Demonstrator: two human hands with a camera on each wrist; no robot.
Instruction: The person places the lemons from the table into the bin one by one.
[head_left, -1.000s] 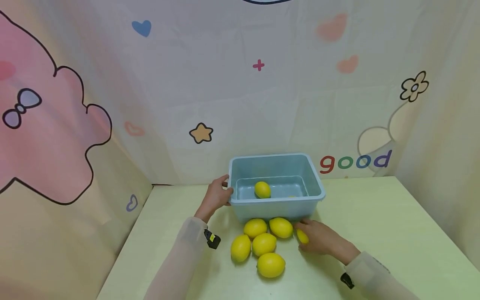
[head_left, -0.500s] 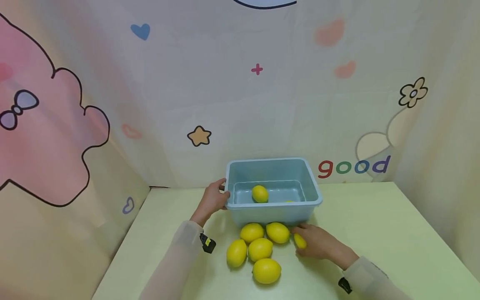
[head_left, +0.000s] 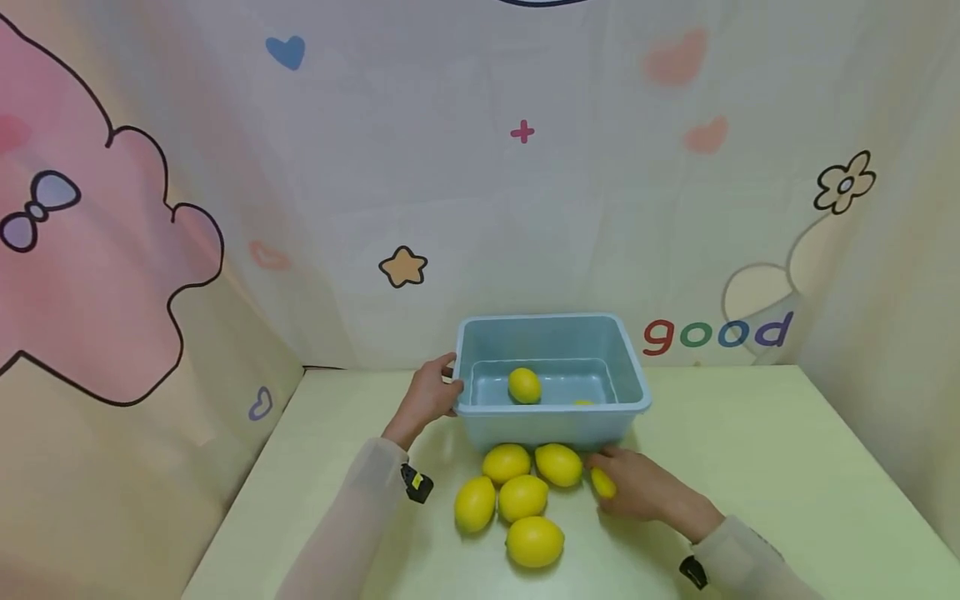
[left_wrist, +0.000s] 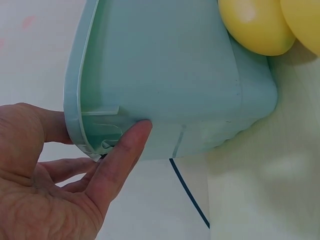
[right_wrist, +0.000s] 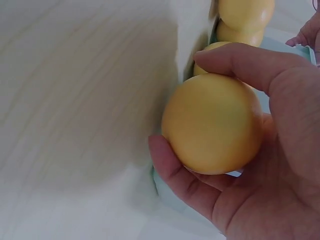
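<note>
A light blue plastic bin (head_left: 551, 427) stands on the table with one lemon (head_left: 524, 386) visible inside and a sliver of another yellow thing beside it. The left hand (head_left: 427, 392) grips the bin's left rim; in the left wrist view that hand (left_wrist: 65, 175) has its thumb against the outer wall. At the bin's front right corner, the right hand (head_left: 637, 483) holds a lemon (head_left: 602, 482). The right wrist view shows this lemon (right_wrist: 212, 123) between the thumb and curled fingers of the right hand (right_wrist: 270, 150).
Several lemons (head_left: 522, 498) lie grouped on the pale green table (head_left: 720, 433) in front of the bin, the rear ones close to its front wall. A patterned curtain (head_left: 525, 208) hangs behind the table and along both sides.
The head view has shifted slightly. Both hands keep their holds on the bin and the lemon, with no clear movement of the objects.
</note>
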